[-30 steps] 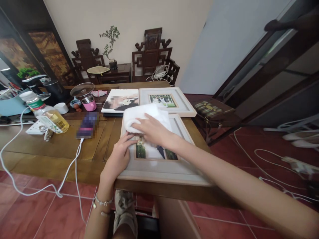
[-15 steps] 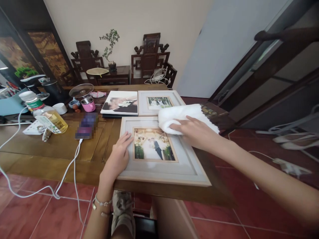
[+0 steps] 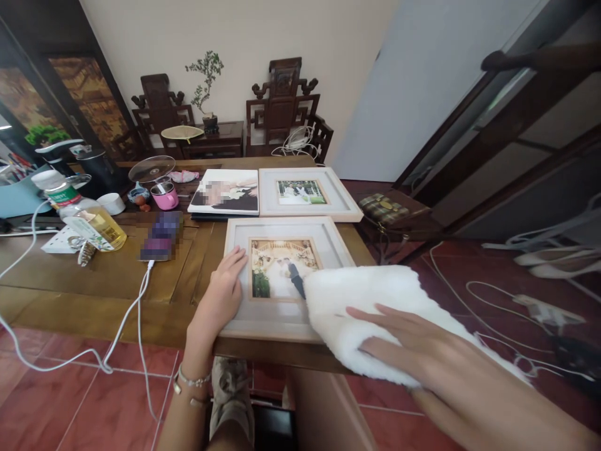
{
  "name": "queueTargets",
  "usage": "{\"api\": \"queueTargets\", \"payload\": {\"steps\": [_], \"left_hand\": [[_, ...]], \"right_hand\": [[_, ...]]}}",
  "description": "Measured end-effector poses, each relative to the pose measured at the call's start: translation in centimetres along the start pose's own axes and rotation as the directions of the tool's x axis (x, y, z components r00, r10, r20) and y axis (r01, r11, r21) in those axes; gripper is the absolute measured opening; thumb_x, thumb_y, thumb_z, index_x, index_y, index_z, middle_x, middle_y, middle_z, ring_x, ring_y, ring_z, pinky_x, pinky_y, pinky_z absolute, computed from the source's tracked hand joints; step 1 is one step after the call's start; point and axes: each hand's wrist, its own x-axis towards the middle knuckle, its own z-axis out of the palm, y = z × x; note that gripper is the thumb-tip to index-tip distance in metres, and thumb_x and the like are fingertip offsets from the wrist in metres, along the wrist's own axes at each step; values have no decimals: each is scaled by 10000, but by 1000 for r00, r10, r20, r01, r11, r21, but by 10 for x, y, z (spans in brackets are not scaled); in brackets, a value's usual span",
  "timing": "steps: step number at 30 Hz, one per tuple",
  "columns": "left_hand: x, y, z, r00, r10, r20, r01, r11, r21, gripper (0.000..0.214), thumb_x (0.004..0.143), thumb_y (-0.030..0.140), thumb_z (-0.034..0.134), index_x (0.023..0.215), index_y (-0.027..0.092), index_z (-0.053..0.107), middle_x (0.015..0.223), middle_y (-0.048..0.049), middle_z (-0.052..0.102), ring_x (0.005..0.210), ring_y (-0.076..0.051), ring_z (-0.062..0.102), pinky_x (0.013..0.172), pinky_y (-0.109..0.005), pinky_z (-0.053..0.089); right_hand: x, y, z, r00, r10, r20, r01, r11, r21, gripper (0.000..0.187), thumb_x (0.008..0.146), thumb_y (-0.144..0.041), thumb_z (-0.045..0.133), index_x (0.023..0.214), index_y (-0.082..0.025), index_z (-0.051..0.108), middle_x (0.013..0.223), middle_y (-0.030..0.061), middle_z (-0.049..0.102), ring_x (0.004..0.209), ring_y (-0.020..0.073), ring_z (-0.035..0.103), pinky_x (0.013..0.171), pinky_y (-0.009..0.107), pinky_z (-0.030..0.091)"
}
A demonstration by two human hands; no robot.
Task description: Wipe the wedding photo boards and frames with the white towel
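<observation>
A pale framed photo [image 3: 277,232] lies flat at the near edge of the wooden table [image 3: 94,275]. My left hand [image 3: 220,297] rests on the frame's left border, fingers stretched flat, holding it down. My right hand [image 3: 413,344] lies flat with spread fingers on a fluffy white cloth [image 3: 361,297], pressing it onto the frame's near right corner. The cloth covers that corner and hangs past the table edge.
A second framed photo [image 3: 307,193] and a photo album [image 3: 225,193] lie behind. To the left are a phone [image 3: 162,237] on a white cable [image 3: 126,332], an oil bottle [image 3: 89,222], a pink cup [image 3: 165,195]. Carved chairs [image 3: 282,109] stand at the wall; cables lie on the red floor.
My right hand has swept the cloth from the frame's upper left, across to its upper right, then down to the near right corner. The left hand has stayed on the frame.
</observation>
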Motion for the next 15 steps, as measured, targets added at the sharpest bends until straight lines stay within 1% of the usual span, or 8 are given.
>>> {"api": "queueTargets", "payload": {"steps": [2,5,7,9,12,15], "left_hand": [[0,1,-1,1000,-4,15,4,1000,1,566,822,-21,337,1336,121,526,1468,-155,458,1425,-240,333,1170,-538,264],[0,2,-3,999,5,40,-5,1000,18,572,829,-22,325,1351,120,510,1468,-152,459,1429,-231,327,1172,-536,259],[1,2,-3,998,8,57,-10,999,36,573,825,-26,318,1349,106,511,1462,-156,466,1429,-229,326,1173,-529,262],[1,2,-4,998,11,62,-14,999,46,579,819,-32,316,1345,106,515,1456,-156,474,1428,-227,328,1172,-526,267],[1,2,-4,998,19,53,-21,999,42,595,810,-38,319,1344,133,521,1452,-140,483,1428,-223,330,1170,-529,271],[1,2,-4,998,19,54,-20,999,32,584,817,-31,325,1341,129,526,1449,-144,486,1426,-229,334,1169,-530,272]], "right_hand": [[2,0,3,1000,20,12,-20,1000,-18,579,578,9,403,1007,-297,643,1190,48,686,1089,250,645,831,411,584],[12,12,20,996,69,52,-66,997,-46,556,566,19,398,978,-261,645,1200,86,677,1187,252,586,928,456,535],[25,26,32,992,91,86,-85,994,-70,552,564,18,405,999,-221,646,1233,129,655,1207,257,571,969,474,500],[42,45,42,984,129,120,-118,988,-97,549,589,12,420,1048,-190,641,1288,162,615,1185,267,586,990,482,476],[72,72,54,969,204,138,-183,972,-146,564,636,22,430,1135,-167,615,1311,168,597,1194,266,578,1031,488,429],[93,87,64,961,239,137,-214,960,-179,563,664,34,425,1174,-129,599,1291,193,605,1254,278,527,1045,500,400]]}}
